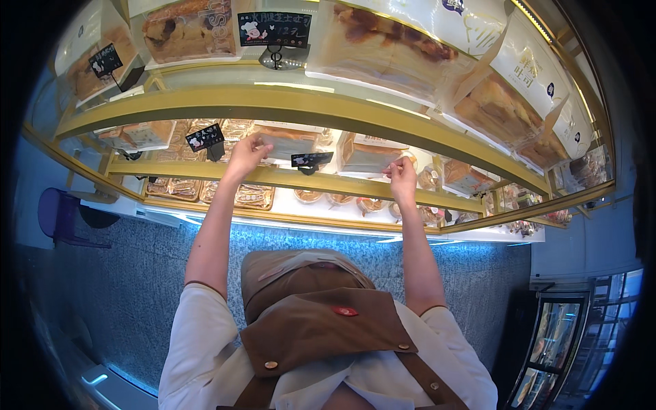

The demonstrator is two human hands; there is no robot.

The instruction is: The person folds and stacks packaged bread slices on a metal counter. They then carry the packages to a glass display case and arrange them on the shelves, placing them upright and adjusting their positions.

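Note:
On the middle shelf of a bakery display, a bagged loaf of bread (292, 142) lies under the upper shelf's edge. My left hand (249, 155) is at its left end, with thumb and fingertips drawn together. Further right rests a second bagged loaf (363, 158). Against its right end is my right hand (403, 177), fingers curled and bent in toward the bag. Whether either hand pinches the packaging cannot be told. A small black price sign (311, 160) bearing writing stands in front, between the two loaves.
The gold upper shelf edge (307, 105) crosses above both hands. Large bagged loaves (384, 56) stand on the upper shelf. Below are trays of wrapped pastries (251, 196) and round tubs (370, 205). Another black sign (206, 138) stands left of my left hand. A purple chair (64, 218) is at far left.

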